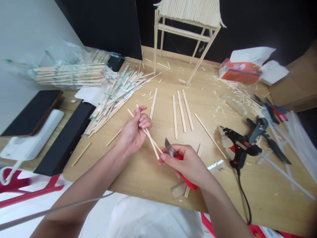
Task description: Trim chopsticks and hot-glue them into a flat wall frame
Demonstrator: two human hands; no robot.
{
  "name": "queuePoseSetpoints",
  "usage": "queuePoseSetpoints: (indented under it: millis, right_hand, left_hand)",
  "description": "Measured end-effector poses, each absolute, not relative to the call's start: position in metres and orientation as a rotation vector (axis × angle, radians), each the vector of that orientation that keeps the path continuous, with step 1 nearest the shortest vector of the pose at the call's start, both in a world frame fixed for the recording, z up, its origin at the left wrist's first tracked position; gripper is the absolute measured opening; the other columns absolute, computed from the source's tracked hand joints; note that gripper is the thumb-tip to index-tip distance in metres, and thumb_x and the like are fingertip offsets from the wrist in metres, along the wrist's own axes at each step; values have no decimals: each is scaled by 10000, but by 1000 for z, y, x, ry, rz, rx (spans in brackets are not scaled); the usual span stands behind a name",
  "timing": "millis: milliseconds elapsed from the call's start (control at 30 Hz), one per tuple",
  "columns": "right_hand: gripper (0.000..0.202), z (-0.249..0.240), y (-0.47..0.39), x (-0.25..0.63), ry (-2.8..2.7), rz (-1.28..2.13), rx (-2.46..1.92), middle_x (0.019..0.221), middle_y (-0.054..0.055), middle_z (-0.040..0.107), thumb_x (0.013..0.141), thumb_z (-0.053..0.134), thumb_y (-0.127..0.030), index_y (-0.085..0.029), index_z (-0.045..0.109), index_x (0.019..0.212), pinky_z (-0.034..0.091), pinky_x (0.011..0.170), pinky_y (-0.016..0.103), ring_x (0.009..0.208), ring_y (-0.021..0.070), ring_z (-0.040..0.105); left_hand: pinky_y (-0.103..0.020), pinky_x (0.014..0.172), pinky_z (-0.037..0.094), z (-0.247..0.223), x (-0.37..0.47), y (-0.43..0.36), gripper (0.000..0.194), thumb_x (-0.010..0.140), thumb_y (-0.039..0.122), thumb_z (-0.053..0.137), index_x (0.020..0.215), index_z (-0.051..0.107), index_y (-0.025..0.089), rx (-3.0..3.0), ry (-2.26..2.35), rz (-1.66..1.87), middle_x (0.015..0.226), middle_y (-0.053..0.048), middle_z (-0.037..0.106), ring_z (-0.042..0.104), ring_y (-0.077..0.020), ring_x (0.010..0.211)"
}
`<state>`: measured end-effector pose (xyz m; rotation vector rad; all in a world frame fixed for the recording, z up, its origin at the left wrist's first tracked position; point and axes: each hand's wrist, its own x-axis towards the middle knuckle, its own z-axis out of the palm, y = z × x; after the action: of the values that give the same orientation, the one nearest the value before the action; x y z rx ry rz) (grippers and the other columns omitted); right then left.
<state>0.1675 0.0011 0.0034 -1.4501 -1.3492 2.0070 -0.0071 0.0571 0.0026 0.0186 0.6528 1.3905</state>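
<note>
My left hand (138,129) is closed around two thin wooden sticks (153,144), which cross and poke out above and below the fist. With my right hand (184,162) I hold a red-handled utility knife (186,180), its blade (168,145) pointing up and away from me. The thumb and fingertips of that hand are at the lower end of one stick. Beneath the right hand lie a clear ruler (178,190) and more sticks, partly hidden. Beyond the hands, several joined stick strips (181,112) lie side by side on the wooden table (158,178).
A chair-like stick frame (183,31) stands at the back. Wrapped sticks (116,96) pile up on the left, near a black box (66,138). At right are a glue gun (240,147) with a cord, cutters (269,138), a tissue box (241,71) and glue sticks (302,138).
</note>
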Motion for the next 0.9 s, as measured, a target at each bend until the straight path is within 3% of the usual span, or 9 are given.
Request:
queuePoseSetpoints:
  millis: [300,500,700,800,900]
  right_hand:
    - [269,5,6,168,-1162,2165,-1371,715,27,691,759,662,-393,-134,594,779,254,323,138,345,9,362]
    - [294,5,5,166,-1268,2180,-1354,736,39,677,798,617,-403,-114,589,757,277,322,130,351,1,356]
    - [322,0,4,169,-1363,1949,-1465,667,-48,520,786,624,-473,-158,559,811,327,314,131,407,29,362]
    - [341,8,9,180,-1324,1815,-1477,687,-58,506,803,588,-526,-195,508,830,301,316,138,402,34,353]
    - [326,17,13,192,-1277,1680,-1434,726,-47,521,893,444,-526,-209,489,837,302,360,151,418,40,375]
  left_hand:
    - [-89,481,371,1,-4,56,254,974,171,325,877,555,122,74,624,1403,592,66,285,354,-14,461]
    - [-114,526,425,6,-2,51,223,946,119,384,1042,586,129,137,670,1362,621,55,362,391,-25,495]
    - [-193,613,490,6,8,41,142,903,198,503,978,609,141,324,774,1227,659,34,442,458,-58,577]
    - [-161,513,416,4,15,33,188,878,281,553,995,624,152,413,832,1098,650,41,420,404,-53,530]
    - [-139,395,195,2,22,25,279,868,361,561,1052,622,161,530,878,906,610,67,352,227,-32,451]
